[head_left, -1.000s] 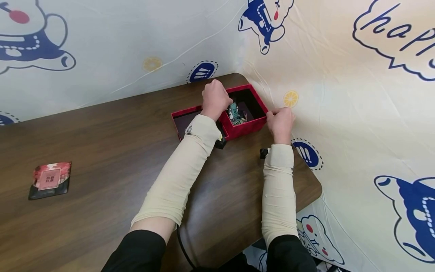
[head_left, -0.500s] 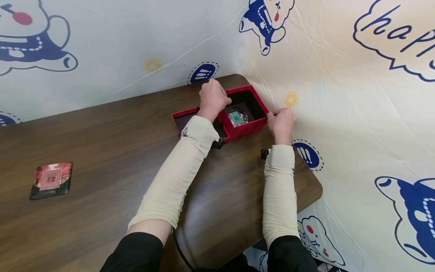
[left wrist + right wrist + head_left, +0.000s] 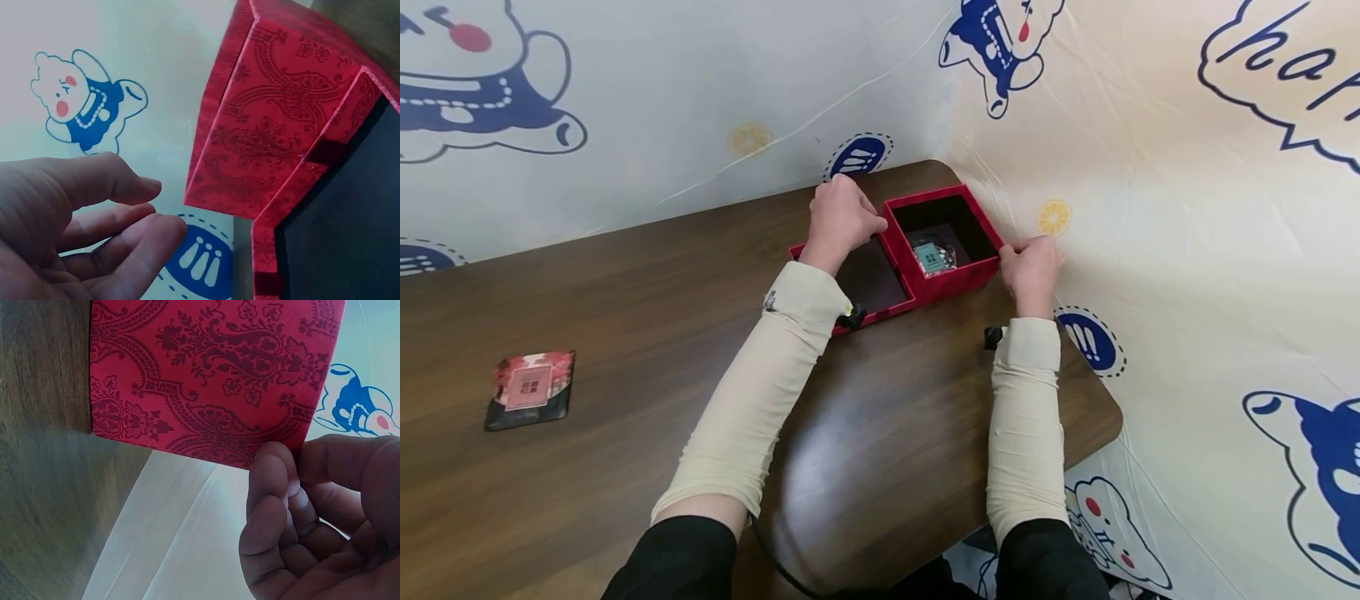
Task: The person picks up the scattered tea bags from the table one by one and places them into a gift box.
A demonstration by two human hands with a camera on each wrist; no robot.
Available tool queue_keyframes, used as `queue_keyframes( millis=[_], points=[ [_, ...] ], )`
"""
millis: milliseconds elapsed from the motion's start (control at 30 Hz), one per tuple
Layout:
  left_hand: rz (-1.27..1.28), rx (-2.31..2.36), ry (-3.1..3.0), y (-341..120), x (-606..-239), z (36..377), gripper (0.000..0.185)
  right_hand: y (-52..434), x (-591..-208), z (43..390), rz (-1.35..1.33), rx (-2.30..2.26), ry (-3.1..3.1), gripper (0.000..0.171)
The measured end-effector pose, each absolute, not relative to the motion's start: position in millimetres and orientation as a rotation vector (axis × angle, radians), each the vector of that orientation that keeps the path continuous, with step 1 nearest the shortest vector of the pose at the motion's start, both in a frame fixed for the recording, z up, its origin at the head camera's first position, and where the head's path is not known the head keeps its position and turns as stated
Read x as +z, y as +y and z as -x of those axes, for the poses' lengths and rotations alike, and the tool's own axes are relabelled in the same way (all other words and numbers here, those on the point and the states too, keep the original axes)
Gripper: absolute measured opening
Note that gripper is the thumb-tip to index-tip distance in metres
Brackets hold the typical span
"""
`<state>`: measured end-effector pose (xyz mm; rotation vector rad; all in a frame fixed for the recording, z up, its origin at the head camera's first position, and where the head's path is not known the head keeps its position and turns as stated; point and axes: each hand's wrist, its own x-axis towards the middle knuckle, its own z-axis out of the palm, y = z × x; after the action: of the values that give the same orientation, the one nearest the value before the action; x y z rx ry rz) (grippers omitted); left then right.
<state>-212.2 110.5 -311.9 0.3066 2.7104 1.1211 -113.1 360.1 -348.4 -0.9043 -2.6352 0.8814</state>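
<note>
A red patterned box stands open near the far right corner of the table, its shallow lid joined on the left. Inside the deep part lies a small flat packet with a teal label. My left hand is over the lid's far side; in the left wrist view its thumb and fingers are loosely bent and apart, holding nothing, beside the box's red side. With thumb and fingertips my right hand pinches the box's right corner, seen close up in the right wrist view against the patterned red wall.
A similar flat packet with a pink label lies on the left of the brown wooden table. Printed cloth hangs behind and to the right, close to the box. A black cable runs under my left forearm.
The teal-labelled packet, tilted up at my left fingers a second ago, now lies flat in the box. My left hand has drawn left over the lid. My right hand stays at the corner.
</note>
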Motion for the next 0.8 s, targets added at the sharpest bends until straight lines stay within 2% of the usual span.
queue_keyframes(
  millis=[333, 633, 800],
  points=[
    [-0.188, 1.151, 2.805, 55.2, -322.8, 206.3, 0.021, 360.1, -348.1, 111.2, 0.924, 0.931, -2.629, 0.032],
    [-0.163, 1.226, 2.807, -2.1, -334.0, 193.5, 0.019, 354.3, -349.0, 110.8, 0.948, 0.975, -2.626, 0.031],
    [-0.166, 1.243, 2.796, -18.8, -338.8, 189.8, 0.018, 354.2, -345.2, 111.2, 0.97, 0.984, -2.614, 0.031]
  ],
)
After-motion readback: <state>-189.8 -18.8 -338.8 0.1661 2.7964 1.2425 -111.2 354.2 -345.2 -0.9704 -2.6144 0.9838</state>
